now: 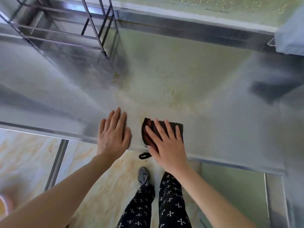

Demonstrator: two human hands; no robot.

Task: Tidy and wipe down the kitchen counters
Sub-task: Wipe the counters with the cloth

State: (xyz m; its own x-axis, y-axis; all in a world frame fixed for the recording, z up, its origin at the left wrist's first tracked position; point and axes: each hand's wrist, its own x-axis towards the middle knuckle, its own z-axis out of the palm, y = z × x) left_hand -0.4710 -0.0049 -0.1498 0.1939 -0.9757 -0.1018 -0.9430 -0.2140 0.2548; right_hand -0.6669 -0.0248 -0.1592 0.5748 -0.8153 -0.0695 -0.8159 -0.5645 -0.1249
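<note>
- Head view, the only one: folded dark cloth flat on the steel counter, right at the near edge, with a small loop hanging off over the floor.
- Right hand on top of the cloth, fingers straight and spread, palm pressing down; no curl, no pinch.
- Left hand flat on bare counter just left of the cloth, fingers straight and close together, holding nothing, not touching the cloth.
- Long side of the cloth roughly along the counter edge; directly under the right hand, so far nearer to that one.
- Beyond both hands, toward the back wall: pale yellowish patch across the middle of the counter, apart from the cloth; stain or reflection, cannot tell.
- Judged: wiping step in hand; next stroke probably a push away from the edge into that patch, with the left hand as a brace.
- Wire rack at the back left and a blurred dark shape at the right, both well apart from the cloth.
</note>
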